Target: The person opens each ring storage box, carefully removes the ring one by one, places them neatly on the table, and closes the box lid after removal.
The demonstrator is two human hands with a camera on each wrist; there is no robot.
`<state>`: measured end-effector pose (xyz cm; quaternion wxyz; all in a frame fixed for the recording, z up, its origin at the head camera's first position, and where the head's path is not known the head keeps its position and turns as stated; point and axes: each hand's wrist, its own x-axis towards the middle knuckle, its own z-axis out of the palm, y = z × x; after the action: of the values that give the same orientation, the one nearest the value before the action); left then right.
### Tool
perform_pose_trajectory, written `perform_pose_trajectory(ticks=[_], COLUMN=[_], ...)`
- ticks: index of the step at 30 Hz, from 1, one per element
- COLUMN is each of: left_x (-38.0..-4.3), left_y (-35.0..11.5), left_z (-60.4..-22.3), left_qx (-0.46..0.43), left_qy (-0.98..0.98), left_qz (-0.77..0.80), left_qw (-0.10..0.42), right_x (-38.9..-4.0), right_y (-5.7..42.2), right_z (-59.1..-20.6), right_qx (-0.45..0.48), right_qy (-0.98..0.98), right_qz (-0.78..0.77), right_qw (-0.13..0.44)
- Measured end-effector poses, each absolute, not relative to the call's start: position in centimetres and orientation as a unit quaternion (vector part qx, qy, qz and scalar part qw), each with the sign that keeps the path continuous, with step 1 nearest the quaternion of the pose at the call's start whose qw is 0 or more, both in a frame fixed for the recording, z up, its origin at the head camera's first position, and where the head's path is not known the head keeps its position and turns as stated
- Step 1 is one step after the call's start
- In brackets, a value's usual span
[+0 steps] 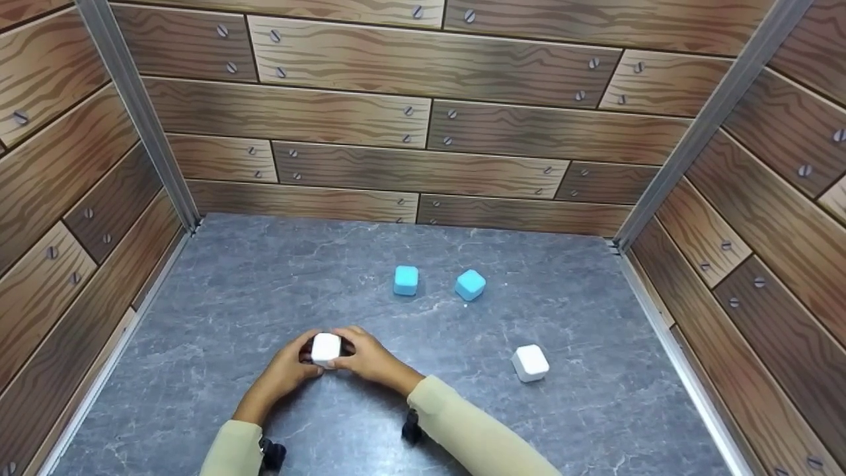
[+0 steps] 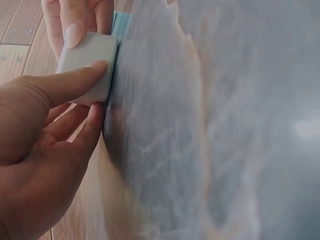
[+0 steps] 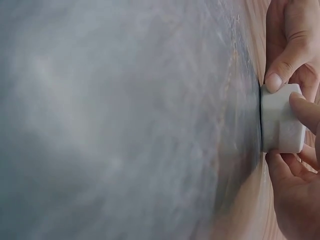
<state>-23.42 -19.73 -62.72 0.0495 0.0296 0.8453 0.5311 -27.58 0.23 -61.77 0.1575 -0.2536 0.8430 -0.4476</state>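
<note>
A white cube with rounded edges (image 1: 326, 349) sits on the grey marbled tabletop, held between both hands. My left hand (image 1: 288, 371) grips it from the left. In the left wrist view the thumb lies across one face of the cube (image 2: 90, 52), with fingers curled at its side. From the right, my right hand (image 1: 371, 357) pinches the same cube, fingers at the far side and thumb at the near side. The right wrist view has the cube (image 3: 281, 120) at the right edge, with fingertips of both hands on it.
Two blue cubes stand farther back, one left (image 1: 406, 280) and one turned cornerwise (image 1: 470, 284). Another white cube (image 1: 530, 363) stands to the right. Wood-patterned walls (image 1: 423, 119) with metal corner posts (image 1: 142, 112) enclose the tabletop (image 1: 264, 264) at the back and sides.
</note>
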Motion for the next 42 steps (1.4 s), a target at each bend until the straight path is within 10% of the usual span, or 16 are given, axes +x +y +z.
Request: perform_pose_trajectory(ticks=[42], left_x=[-24.1], left_y=[-19.5], left_z=[-63.1], left_qx=[0.014], left_qy=[0.843], left_qz=[0.538], left_qw=[0.025], right_x=[-28.6], right_y=[0.5], right_z=[-62.8], right_qx=[-0.259], right_qy=[0.811], right_qz=[-0.504], right_qw=[0.148])
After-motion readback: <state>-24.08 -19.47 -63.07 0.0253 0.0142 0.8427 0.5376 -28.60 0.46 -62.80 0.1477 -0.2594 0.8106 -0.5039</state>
